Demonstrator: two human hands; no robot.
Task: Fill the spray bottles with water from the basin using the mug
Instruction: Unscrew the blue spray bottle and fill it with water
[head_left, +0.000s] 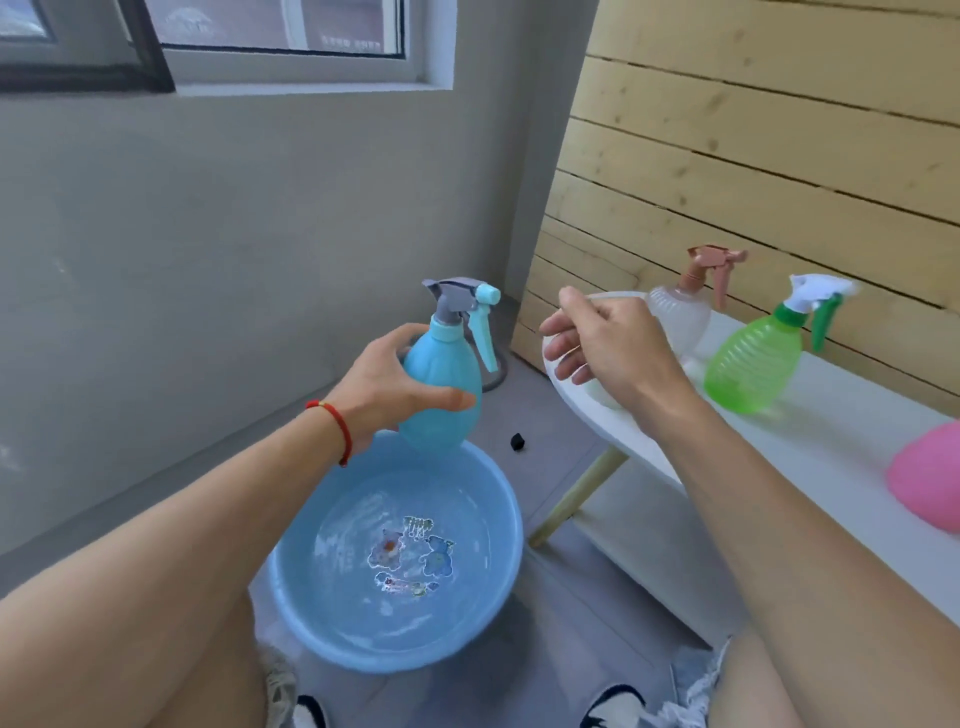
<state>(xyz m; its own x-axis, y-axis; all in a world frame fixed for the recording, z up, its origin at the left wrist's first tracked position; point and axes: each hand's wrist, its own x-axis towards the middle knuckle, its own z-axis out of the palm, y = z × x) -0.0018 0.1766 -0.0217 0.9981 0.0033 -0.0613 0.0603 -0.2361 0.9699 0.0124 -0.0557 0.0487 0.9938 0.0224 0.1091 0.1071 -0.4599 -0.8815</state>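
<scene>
While left grip (387, 384) clasps blue bottle (441, 395) over basin rim (511, 499); right grip (602, 343) loose, empty

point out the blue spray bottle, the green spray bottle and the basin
blue spray bottle (441, 387), head view, on its body
green spray bottle (753, 358), head view, on its ribbed body
basin (511, 512), head view, on its right rim

The basin (400, 561) sits on the floor, left of the table (841, 415). 2 spray bottles (753, 358) stand on the table by the wall.
</scene>
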